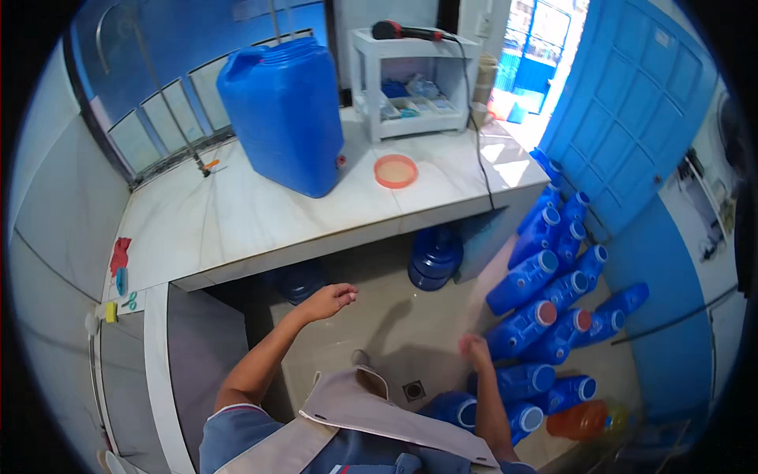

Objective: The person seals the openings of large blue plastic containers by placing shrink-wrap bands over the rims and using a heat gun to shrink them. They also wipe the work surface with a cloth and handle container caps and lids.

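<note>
My left hand (330, 302) hangs in the air in front of the counter, its fingers curled in with nothing visible in them. Below and behind it, a round blue water bottle (298, 282) sits under the counter, mostly in shadow. My right hand (474, 351) is blurred and held low beside the blue jugs, so its fingers are unclear. Nearest to it is a blue jug with a red cap (517, 329). On the counter (260, 229) stands a large blue jerrycan (286, 118) without a visible cap. An orange-red round lid (395, 171) lies to its right.
A white shelf (410, 83) holds small parts, with a black-and-red corded tool (407, 31) on top. Several blue jugs (537, 237) crowd the floor at right, by a blue door (628, 103). Another round bottle (435, 259) is under the counter. Scissors (129, 300) lie at left.
</note>
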A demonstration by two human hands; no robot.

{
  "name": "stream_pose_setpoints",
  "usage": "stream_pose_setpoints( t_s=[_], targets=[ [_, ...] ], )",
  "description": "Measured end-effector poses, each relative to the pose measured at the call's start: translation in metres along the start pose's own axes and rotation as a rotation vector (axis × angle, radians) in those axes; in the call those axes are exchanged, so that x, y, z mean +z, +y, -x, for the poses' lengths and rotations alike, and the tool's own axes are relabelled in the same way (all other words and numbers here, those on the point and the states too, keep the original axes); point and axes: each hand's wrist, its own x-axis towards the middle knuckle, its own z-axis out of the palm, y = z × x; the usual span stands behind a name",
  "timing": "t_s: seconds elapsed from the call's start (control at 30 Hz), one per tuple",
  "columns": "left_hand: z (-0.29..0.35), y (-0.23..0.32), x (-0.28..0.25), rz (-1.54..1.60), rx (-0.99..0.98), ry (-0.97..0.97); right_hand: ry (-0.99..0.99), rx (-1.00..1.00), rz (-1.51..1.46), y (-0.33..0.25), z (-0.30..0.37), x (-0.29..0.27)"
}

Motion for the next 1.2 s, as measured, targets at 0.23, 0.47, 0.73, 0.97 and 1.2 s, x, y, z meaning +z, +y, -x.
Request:
stream_pose_setpoints(
  t_s=[0.23,0.47,0.73,0.97,1.2],
  targets=[
    [0.049,0.014,-0.100,0.058,0.012,0.368,-0.351,-0.216,0.295,-0.206,-0.074,0.227],
    [0.202,0.051,-0.147,0.225,0.063,1.240,-1.184,-0.085,0.553,-0.255,-0.013,0.452],
    [0.432,0.154,-0.062,-0.307,-0.240,2.057,-2.006,-0.064,0.621,-0.193,0.163,0.602],
    [0.666,0.302,0.043,-0.820,-0.831,2.371,-2.502,-0.224,0.306,-0.179,0.427,0.618],
    [0.819,0.292,0.105,0.184,-0.959,2.194,-2.245,-0.674,-0.278,-0.176,0.653,0.601]
  ],
)
